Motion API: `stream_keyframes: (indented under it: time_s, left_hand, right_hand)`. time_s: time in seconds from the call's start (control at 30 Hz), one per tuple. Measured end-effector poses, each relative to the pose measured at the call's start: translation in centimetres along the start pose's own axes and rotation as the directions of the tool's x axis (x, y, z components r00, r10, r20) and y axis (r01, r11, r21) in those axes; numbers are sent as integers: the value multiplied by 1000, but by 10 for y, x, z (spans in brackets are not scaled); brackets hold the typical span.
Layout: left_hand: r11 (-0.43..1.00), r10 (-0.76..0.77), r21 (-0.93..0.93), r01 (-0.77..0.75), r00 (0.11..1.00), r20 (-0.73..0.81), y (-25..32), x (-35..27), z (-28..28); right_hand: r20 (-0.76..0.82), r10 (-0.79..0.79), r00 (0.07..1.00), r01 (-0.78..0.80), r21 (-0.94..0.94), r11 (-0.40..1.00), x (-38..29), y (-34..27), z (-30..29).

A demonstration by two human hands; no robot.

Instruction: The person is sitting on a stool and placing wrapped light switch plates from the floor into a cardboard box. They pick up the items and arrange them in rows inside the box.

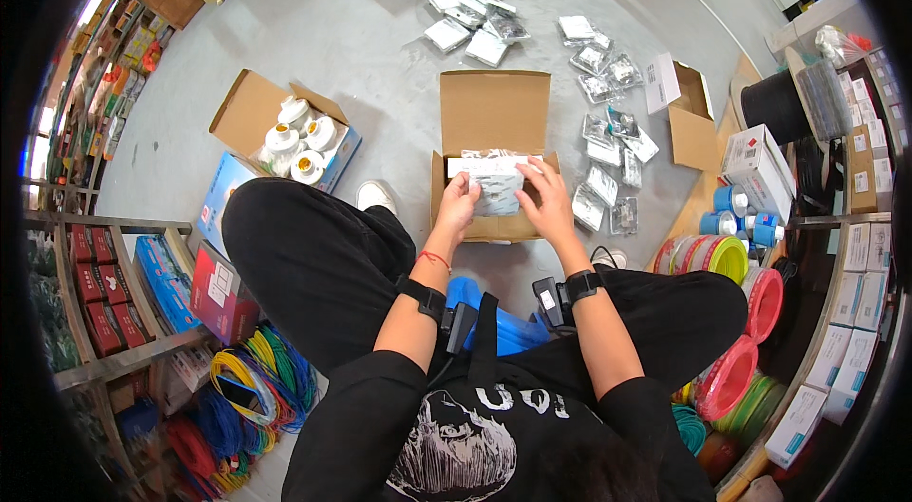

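Observation:
Between my hands is a flat packet in printed clear plastic [494, 190], over an open cardboard box [495, 110] that stands on the floor before me. My left hand [458, 206] pinches the packet's left edge between thumb and fingers. At the packet's right edge, my right hand [545, 196] touches it with thumb and fingertips; its fingers are spread apart. A white item shows inside the box just behind the packet; the rest of the box's contents is hidden.
Bagged white items [486, 46] lie beyond the box, and bagged switch or socket parts [602, 139] lie right. An open box of white lamp holders [282, 139] stands left. An opened carton [690, 99] is farther right. Wire coils [762, 304] and shelves flank my knees.

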State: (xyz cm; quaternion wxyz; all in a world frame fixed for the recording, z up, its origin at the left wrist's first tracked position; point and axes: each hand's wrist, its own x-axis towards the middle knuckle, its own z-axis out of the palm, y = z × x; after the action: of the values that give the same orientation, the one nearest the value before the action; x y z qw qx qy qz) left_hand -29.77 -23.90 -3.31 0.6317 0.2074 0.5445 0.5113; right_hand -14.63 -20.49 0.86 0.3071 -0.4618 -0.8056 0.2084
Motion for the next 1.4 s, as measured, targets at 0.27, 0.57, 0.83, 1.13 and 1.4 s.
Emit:
stream_keyframes:
  time_s: [0.27,0.57,0.83,1.13,1.4]
  left_hand:
    - [982,64,170,-82,992,109,-24,4,-8]
    - [952,166,288,-108,969,-184,-53,13,-9]
    - [880,103,475,19,968,-229,-68,19,-17]
    - [837,-516,-327,438,831,-209,-39,24,2]
    - [764,-428,-555,329,902,-53,-31,36,0]
  right_hand:
    - [225,250,942,-307,265,914,-14,21,18]
    - [168,223,960,-244,120,962,-19,32,43]
    - [238,396,887,-446,211,870,-24,45,67]
    - [185,332,925,-378,360,853,-9,44,78]
    - [134,370,920,-392,390,833,-5,43,89]
